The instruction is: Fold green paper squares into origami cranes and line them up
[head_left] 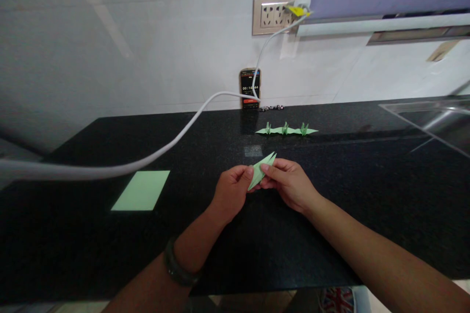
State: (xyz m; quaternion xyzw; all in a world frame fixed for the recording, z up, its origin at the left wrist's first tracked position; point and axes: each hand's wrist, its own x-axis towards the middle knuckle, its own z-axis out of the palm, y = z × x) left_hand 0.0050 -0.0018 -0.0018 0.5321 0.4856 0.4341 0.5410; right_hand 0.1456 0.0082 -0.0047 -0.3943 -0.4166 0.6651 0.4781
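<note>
A partly folded piece of light green paper (pixel 261 170), narrow and pointed, is held between both hands just above the black countertop (pixel 330 215). My left hand (pixel 232 193) pinches its lower left edge with thumb and fingers closed. My right hand (pixel 288 182) pinches its right side, fingers curled. The paper's tip points up and to the right. A flat square sheet of the same green paper (pixel 141 190) lies on the counter to the left of my hands.
Three finished green paper cranes (pixel 286 129) stand in a row behind my hands. A phone (pixel 250 88) showing a timer leans on the white wall, its white cable (pixel 157 154) running from a wall socket (pixel 273 14) across the counter's left. A steel sink (pixel 433 120) is at right.
</note>
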